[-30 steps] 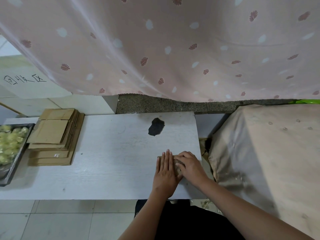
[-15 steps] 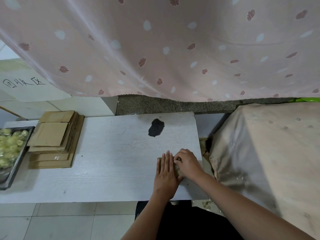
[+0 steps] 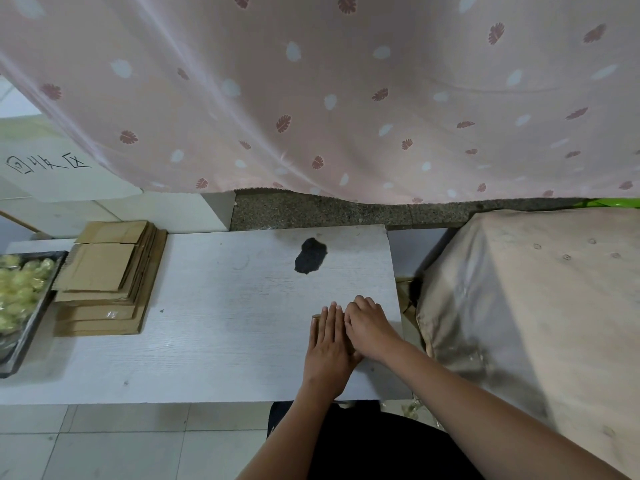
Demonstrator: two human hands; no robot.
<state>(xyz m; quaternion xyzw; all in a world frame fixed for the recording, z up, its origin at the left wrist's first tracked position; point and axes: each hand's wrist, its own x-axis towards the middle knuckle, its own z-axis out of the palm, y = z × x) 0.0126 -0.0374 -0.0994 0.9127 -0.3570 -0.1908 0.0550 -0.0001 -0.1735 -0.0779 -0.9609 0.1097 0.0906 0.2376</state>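
The person stood at the near right corner of the white table point(image 3: 225, 323), both hands down on a small brown piece of cardboard point(image 3: 315, 317). Almost all of it was hidden under the hands. Only a thin strip showed at the far left, just past the fingertips of the left hand point(image 3: 327, 344).

That hand lay flat on the piece, its fingers straight, close together and pointing away from the body. The right hand point(image 3: 369, 327) sat tight against it on the right, touching its side. Its fingers were bent at the knuckles, tips tucked down towards the table. From where I stood I could not tell whether they gripped the cardboard or only rested on it.

A dark patch point(image 3: 310, 255) marked the tabletop a little beyond the hands. Well to the left lay a stack of flattened cardboard boxes point(image 3: 104, 278). Just beside the stack stood a dark tray point(image 3: 34, 254) filled with pale yellow lumps point(image 3: 17, 289).

A pink curtain point(image 3: 346, 98) with a leaf print hung behind the table. To the right of the table something bulky sat under a beige cloth point(image 3: 536, 306).
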